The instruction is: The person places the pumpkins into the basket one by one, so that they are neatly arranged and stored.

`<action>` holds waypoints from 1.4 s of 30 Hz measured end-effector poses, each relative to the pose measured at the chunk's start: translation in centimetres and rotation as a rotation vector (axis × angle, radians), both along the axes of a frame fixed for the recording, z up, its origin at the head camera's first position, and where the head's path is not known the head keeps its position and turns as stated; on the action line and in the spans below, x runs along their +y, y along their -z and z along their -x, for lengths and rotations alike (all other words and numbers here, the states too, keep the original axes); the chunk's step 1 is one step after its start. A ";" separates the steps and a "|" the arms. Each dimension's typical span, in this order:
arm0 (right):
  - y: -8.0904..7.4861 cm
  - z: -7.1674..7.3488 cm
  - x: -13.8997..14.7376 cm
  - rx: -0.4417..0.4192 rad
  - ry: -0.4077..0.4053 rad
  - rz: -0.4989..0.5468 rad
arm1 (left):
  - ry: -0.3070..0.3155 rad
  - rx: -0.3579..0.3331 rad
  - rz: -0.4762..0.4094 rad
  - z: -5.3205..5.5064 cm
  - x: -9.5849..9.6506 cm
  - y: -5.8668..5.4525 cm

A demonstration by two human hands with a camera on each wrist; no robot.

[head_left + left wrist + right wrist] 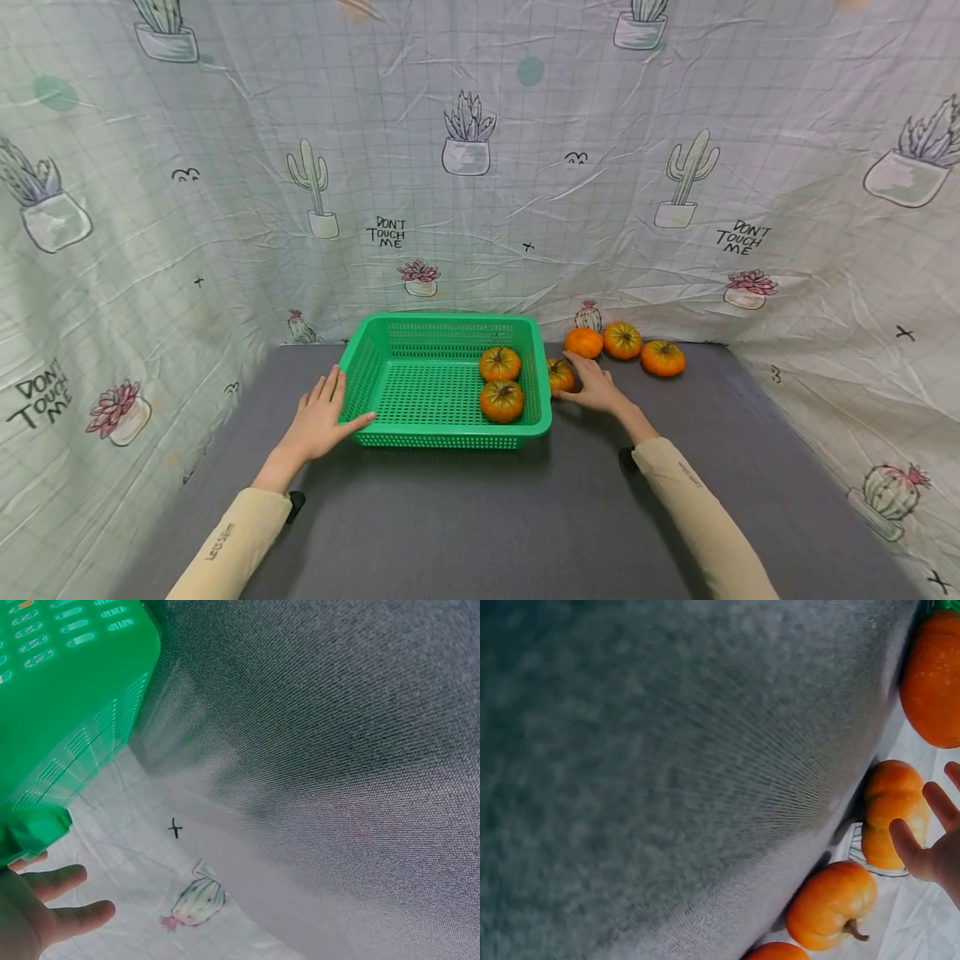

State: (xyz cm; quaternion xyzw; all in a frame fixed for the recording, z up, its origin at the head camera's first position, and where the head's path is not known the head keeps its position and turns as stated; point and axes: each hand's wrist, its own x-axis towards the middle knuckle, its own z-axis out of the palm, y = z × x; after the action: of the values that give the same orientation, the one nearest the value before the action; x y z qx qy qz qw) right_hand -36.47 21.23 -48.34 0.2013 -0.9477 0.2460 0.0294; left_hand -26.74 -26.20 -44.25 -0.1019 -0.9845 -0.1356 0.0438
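Note:
A green plastic basket [450, 430] sits on the grey table with two small orange pumpkins in its right part, one pumpkin [499, 364] behind the other [502, 402]. At the basket's left side is my left hand [318, 421], fingers straight and thumb spread over the near left rim. Just outside the right wall lies another small pumpkin [559, 375], partly covered by my right hand [596, 390]. Thumb and forefinger span that pumpkin, wide apart. In the right wrist view the other fingers [941, 806] stretch out loosely below the large-looking pumpkin [936, 682].
Behind the right hand, near the back edge of the table [465, 517], lie three more pumpkins: one on its side [583, 342], one beside it [622, 341] and one farther right [662, 358]. A cactus-printed cloth [525, 208] hangs around the back and sides.

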 end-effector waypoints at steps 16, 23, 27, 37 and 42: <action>0.7 1.5 -0.2 -0.062 -0.015 0.011 | 0.000 0.001 0.001 -0.1 0.1 -0.1; 0.7 1.5 -0.3 -0.058 0.008 0.006 | -0.001 0.010 0.010 -0.1 0.1 0.0; 0.6 1.4 -0.4 -0.043 0.011 0.005 | 0.000 0.010 0.007 -0.1 0.1 -0.1; 0.9 1.2 -0.4 -0.037 0.006 0.029 | -0.001 -0.004 -0.001 -0.2 0.1 -0.1; 0.9 1.1 -0.4 -0.048 -0.001 0.054 | 0.004 0.000 -0.005 -0.2 0.1 -0.2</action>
State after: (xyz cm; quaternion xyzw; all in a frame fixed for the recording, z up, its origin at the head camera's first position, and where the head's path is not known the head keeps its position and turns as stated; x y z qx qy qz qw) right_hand -37.56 20.81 -49.23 0.1950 -0.9411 0.2761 0.0122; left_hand -26.56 -26.06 -44.09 -0.1037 -0.9840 -0.1384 0.0438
